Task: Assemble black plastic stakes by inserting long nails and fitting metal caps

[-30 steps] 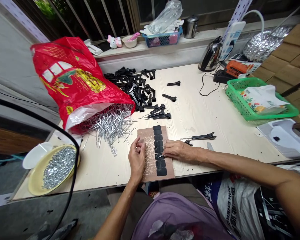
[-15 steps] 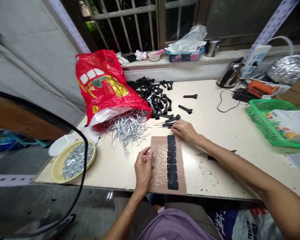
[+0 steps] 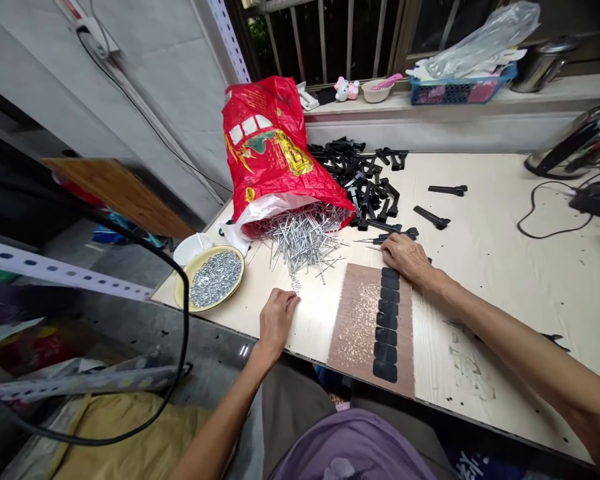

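Holds the right grip (image 3: 407, 258) outstretched, palm-down, at black handles (image 3: 386, 227); cannot tell whether closed on any. Rests the left grip (image 3: 277, 319), curled, near small metal bits (image 3: 296, 283); cannot tell its hold. Has a brown board (image 3: 405, 347) just behind the right grip.

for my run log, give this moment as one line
left hand: near tiny metal pieces; right hand: at black-handled tools; black pads: on board

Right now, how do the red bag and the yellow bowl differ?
The red bag is printed; the yellow bowl looks plain. The bag spills thin rods onto the table; the bowl contains small pieces. The bag is larger than the bowl. Both contents look silvery.
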Motion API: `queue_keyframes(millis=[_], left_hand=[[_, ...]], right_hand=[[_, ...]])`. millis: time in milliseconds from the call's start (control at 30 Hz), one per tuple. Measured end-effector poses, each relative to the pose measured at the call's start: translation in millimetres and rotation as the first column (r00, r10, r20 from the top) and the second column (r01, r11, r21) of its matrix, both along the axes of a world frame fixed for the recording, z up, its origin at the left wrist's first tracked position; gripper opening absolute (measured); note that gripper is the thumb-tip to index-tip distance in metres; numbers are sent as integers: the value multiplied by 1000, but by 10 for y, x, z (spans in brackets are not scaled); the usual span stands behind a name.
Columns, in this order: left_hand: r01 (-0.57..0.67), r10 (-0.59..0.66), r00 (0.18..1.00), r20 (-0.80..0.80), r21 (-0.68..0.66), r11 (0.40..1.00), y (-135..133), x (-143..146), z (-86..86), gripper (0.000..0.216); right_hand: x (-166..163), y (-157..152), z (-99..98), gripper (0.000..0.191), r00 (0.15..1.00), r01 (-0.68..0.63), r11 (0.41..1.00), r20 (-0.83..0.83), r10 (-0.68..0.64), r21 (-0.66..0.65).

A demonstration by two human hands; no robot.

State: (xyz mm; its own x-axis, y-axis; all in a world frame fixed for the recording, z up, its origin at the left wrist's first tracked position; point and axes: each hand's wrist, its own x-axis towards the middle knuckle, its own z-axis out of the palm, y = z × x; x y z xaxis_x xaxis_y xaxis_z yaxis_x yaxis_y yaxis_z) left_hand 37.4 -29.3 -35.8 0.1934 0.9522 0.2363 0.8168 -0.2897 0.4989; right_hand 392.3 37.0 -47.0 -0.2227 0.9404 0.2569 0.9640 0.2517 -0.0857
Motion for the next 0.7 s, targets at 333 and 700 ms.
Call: queue_keyframes(millis=[333,700], left_hand=[[-77,78,995,58,-14,997,39,8,44,16],[348,442,155,883,-468,812,7,868,535,28]], right_hand=[[-176,-279,333,26,922,11,986,-383,54,165],[-1002,-962,787,23,850,-199,974,-477,225,106]])
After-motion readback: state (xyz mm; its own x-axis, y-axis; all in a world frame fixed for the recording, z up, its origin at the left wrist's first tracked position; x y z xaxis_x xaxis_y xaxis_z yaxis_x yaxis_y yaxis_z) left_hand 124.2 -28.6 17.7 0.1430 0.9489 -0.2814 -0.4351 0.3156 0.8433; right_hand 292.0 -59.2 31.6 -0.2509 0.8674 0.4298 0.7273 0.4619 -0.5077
